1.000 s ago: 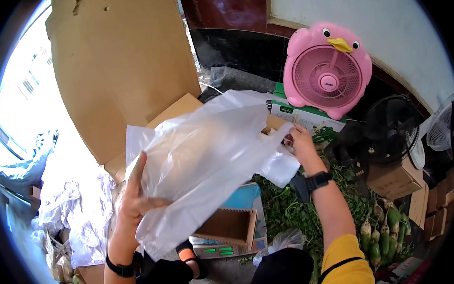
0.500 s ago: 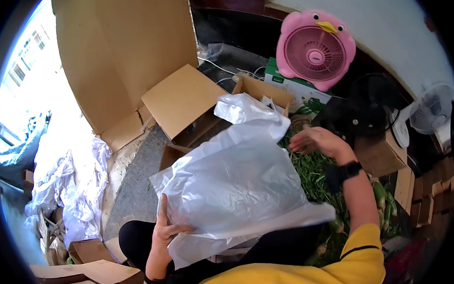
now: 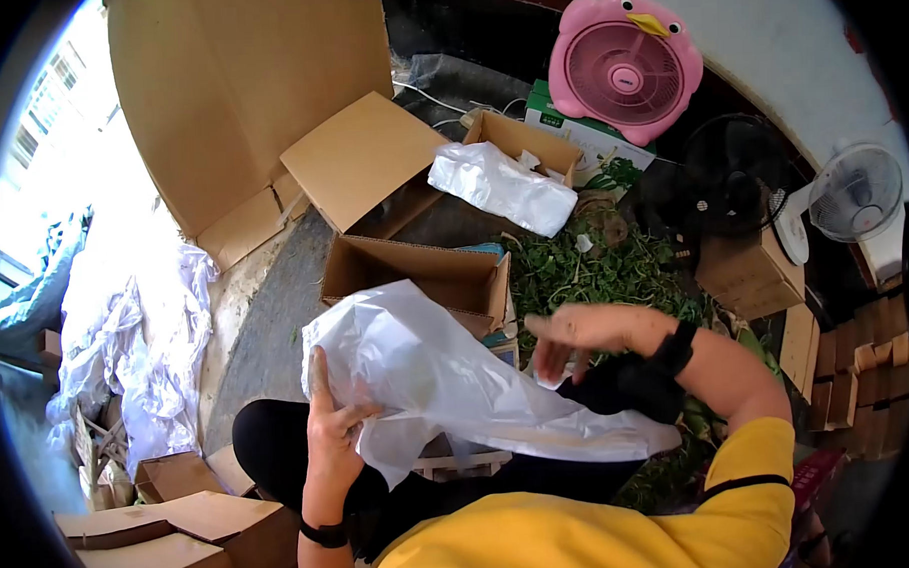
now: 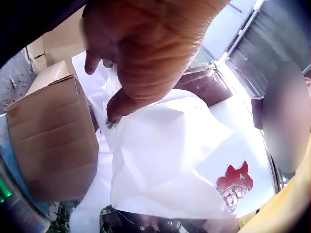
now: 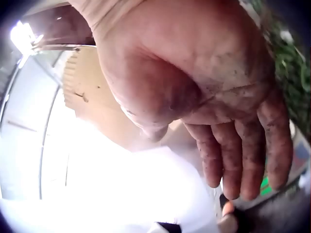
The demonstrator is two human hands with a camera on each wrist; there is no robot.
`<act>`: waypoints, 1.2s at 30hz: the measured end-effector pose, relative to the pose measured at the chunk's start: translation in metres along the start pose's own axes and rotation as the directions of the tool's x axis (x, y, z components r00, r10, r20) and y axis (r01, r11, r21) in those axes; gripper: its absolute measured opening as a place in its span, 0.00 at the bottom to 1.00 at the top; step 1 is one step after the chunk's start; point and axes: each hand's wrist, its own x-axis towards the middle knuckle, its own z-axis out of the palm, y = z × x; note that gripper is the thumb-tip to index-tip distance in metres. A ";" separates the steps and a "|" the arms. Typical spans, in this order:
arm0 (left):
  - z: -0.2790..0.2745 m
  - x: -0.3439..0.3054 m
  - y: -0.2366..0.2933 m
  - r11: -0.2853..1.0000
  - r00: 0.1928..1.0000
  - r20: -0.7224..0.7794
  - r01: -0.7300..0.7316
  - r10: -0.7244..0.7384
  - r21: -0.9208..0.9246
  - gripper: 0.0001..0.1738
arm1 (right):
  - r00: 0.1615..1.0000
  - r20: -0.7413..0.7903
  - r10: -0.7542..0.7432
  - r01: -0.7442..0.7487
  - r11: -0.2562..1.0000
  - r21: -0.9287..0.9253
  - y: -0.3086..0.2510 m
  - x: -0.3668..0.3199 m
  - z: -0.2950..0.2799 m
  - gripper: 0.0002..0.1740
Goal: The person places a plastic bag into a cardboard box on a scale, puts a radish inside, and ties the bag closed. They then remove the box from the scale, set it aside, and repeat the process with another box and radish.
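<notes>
A thin white plastic bag hangs across the person's lap, its far end trailing to the right. My left hand grips the bag's left edge, with the thumb pointing up; the left wrist view shows the white plastic coming out below the thumb and fingers. To the right of the bag, my right hand is held in the air with nothing in it. Its palm and extended, dirt-marked fingers face the right wrist camera. Just beyond the bag stands an open, brown cardboard box on a scale.
A folded stack of white bags lies against a small carton. Leafy greens cover the floor at right. A pink fan stands behind, other fans at right. Large cardboard rises at back left.
The bag has come away from the stack and swung down towards the lap. My right hand let go of it and moved down and nearer the body; my left hand kept its grip.
</notes>
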 end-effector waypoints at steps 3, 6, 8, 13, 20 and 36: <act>-0.001 -0.004 0.002 1.000 1.000 -0.026 -0.007 0.007 -0.014 0.10 | 0.975 0.213 -0.061 -0.002 0.958 0.285 0.017 0.015 0.040 0.51; 0.000 -0.010 0.001 0.993 0.999 0.015 -0.030 0.028 0.118 0.13 | 0.936 0.269 -0.226 0.023 0.802 0.597 0.020 0.035 0.066 0.48; 0.000 -0.013 0.005 0.985 0.999 0.030 -0.040 0.035 0.169 0.15 | 0.940 0.192 -0.282 0.128 0.814 0.567 0.019 0.036 0.096 0.46; 0.002 -0.015 0.013 0.972 0.991 0.130 -0.062 0.033 0.226 0.18 | 0.957 0.066 -0.282 0.206 0.823 0.529 0.005 0.040 0.131 0.25; -0.028 -0.019 0.014 0.921 0.927 0.317 0.066 -0.199 0.384 0.24 | 0.489 -0.762 -0.425 0.724 0.684 0.084 0.022 0.042 0.090 0.22; 0.055 0.035 0.027 0.982 0.800 0.583 -0.040 0.142 -0.184 0.06 | 0.427 -0.604 -0.673 0.606 0.709 -0.362 0.014 -0.009 0.119 0.24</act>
